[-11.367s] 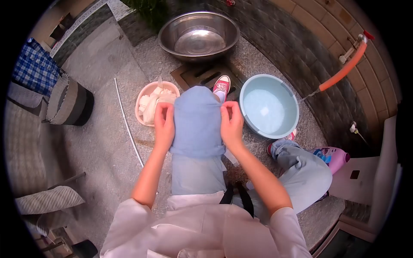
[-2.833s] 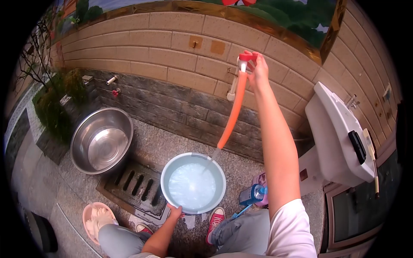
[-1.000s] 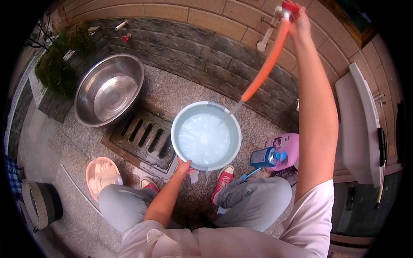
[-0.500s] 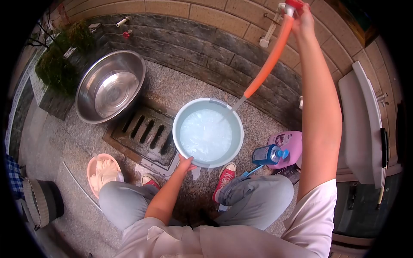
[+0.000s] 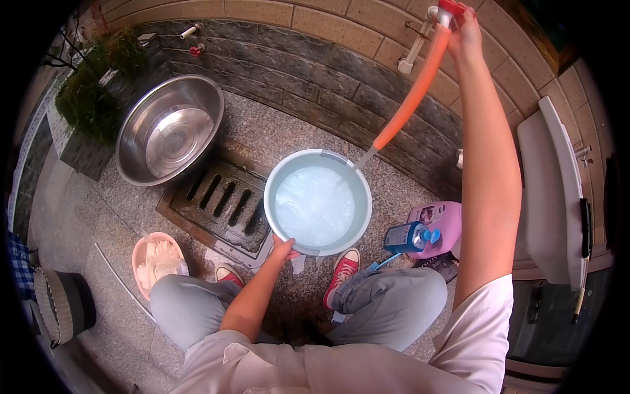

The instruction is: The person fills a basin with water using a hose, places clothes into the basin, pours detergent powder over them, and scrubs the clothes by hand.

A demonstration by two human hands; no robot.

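Observation:
A light blue basin [image 5: 363, 217] stands on the ground before my feet with water [image 5: 315, 203] in it. My left hand [image 5: 283, 248] grips the basin's near rim, its thumb over the edge. High on the wall, my right hand [image 5: 466, 33] is closed around the red tap handle [image 5: 451, 8]. From that tap an orange hose [image 5: 412, 98] slants down, and a stream of water runs from its end into the basin. The fingers of my right hand are partly cut off by the top of the view.
A large steel basin [image 5: 207, 98] stands to the left, beside a floor drain grate [image 5: 223, 203]. The pink basin [image 5: 139, 259] near my left knee holds pale cloth. On the right are a blue pump bottle [image 5: 403, 238] and a pink jug [image 5: 447, 220]. A white sink [image 5: 548, 197] juts out far right.
Both hands keep their places on the basin rim and the tap handle. Water still pours from the hose; the view has shifted very slightly.

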